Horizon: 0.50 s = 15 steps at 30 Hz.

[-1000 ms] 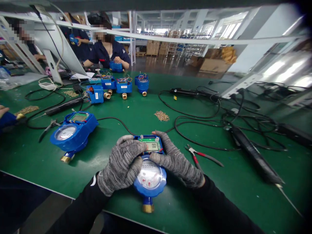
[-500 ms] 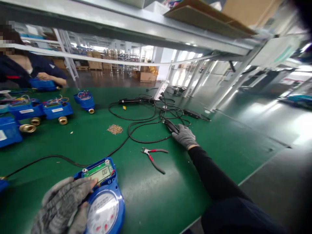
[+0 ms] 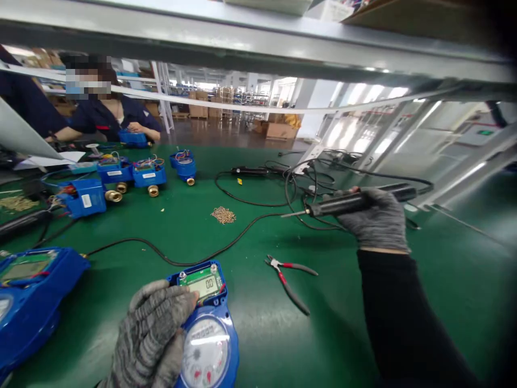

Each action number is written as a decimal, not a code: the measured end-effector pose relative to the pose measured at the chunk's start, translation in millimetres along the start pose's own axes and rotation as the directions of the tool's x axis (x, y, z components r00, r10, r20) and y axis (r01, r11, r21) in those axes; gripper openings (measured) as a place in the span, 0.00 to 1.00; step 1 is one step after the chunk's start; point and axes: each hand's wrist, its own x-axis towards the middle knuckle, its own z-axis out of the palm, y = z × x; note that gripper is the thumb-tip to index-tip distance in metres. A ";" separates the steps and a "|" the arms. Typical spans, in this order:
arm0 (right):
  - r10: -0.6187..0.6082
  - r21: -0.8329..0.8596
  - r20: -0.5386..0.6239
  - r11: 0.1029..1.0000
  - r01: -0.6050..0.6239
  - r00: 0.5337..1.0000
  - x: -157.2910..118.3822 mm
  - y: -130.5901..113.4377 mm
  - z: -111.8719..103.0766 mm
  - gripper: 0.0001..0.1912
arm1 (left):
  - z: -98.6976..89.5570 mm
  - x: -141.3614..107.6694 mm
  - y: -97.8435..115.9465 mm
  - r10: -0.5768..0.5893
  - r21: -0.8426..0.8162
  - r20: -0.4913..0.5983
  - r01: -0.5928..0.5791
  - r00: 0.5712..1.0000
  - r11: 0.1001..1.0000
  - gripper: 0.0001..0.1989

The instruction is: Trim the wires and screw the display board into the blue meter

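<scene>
My gloved left hand is closed around the left side of a blue water meter. The meter's round dial faces up, and its green circuit board carries a lit display that reads zeros. Wrapped in my gloved right hand is a black electric screwdriver, raised over the table with its thin bit pointing left. A cord trails from its rear end. Between the hands lie red-and-grey cutting pliers, jaws and handles spread. Farther back is a small heap of brass-coloured screws.
Several blue meters with brass fittings and loose wires stand at the left. Another meter lies at the near left. Black cables and a white power strip lie at the back. A co-worker holds a blue meter across the table. A metal shelf beam spans overhead.
My right hand has lifted the screwdriver from the table among the cables and turned its bit leftward. The left hand stays on the meter. The view has swung left.
</scene>
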 end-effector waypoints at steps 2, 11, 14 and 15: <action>-0.011 0.237 0.053 0.971 -0.002 0.999 -7.9 -0.4 36.1 0.05 | -0.8 3.3 1.9 -0.009 0.008 -0.005 0.009 1.000 1.000 0.20; -0.071 0.424 -0.066 0.901 0.092 0.995 -14.1 59.2 180.5 0.10 | 9.1 3.2 -8.3 0.091 0.120 -0.081 -0.081 0.993 0.989 0.16; -0.162 0.334 -0.181 0.918 0.215 0.970 1.2 91.7 204.1 0.16 | 11.3 2.7 -9.4 0.079 0.137 -0.087 -0.066 0.993 0.988 0.13; -0.188 0.305 -0.202 0.921 0.244 0.961 6.0 101.4 209.6 0.17 | 11.7 2.9 -8.2 0.059 0.135 -0.084 -0.047 0.995 0.990 0.12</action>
